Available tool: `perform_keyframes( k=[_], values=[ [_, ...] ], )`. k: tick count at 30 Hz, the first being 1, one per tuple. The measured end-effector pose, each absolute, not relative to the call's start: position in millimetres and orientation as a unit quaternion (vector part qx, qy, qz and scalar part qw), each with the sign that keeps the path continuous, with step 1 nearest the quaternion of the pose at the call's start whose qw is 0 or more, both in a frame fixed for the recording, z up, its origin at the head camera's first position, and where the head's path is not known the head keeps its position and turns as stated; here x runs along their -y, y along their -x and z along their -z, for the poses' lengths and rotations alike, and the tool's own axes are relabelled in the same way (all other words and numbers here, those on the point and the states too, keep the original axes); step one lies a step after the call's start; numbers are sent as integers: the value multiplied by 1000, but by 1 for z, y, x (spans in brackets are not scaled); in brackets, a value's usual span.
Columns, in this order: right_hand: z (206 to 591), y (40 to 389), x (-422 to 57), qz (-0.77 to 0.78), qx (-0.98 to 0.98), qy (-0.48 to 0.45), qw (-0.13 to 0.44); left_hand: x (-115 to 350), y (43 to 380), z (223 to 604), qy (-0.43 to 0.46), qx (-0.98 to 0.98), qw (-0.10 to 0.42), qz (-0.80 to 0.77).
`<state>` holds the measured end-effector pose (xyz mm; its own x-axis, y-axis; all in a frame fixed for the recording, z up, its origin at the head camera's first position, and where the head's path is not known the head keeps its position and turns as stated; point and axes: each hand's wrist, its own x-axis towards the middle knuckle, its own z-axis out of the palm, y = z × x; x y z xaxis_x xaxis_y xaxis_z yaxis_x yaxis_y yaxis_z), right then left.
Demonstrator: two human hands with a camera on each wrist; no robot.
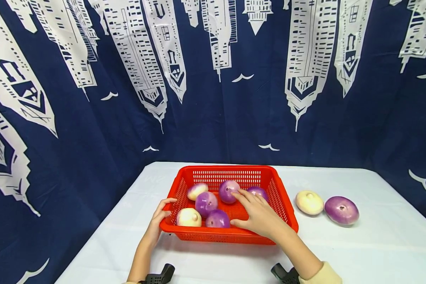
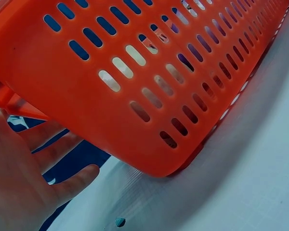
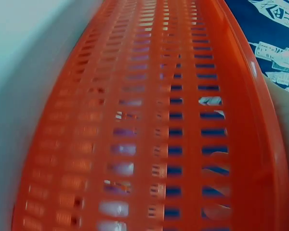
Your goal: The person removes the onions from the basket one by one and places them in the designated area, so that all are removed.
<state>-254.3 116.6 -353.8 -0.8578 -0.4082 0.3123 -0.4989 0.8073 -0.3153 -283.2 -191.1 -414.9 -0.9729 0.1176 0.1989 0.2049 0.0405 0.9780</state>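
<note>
A red perforated plastic basket (image 1: pixel 230 234) stands on the table with several purple and white onions inside. My left hand (image 1: pixel 158 221) is at its left side, fairly straight fingers against the rim; in the left wrist view the thumb of this hand (image 2: pixel 33 173) stays apart from the wall. Over the basket's right half reaches my right hand (image 1: pixel 257 217), fingers spread, fingertips right at the edge of a purple onion (image 1: pixel 228 191). Another purple onion (image 1: pixel 258 191) is partly hidden behind that hand. At the front left lie a white onion (image 1: pixel 189 217) and a purple one (image 1: pixel 217 219).
Outside the basket, to its right, a white onion (image 1: pixel 309 202) and a purple onion (image 1: pixel 342 210) lie side by side on the white table (image 1: pixel 383 244). A dark blue curtain (image 1: pixel 227 118) with white building prints hangs behind.
</note>
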Motion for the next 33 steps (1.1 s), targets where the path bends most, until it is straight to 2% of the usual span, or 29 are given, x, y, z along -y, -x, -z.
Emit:
perform_keyframes(
  k=[8,28,33],
  values=[
    [353,260,-93,-200,943,-250,90,190,283,415,111,718,32,687],
    [358,280,-60,-192,943,-262,-66,190,281,414,112,719,35,685],
    [361,283,-58,-183,941,-269,-87,190,281,413,112,719,34,685]
  ],
)
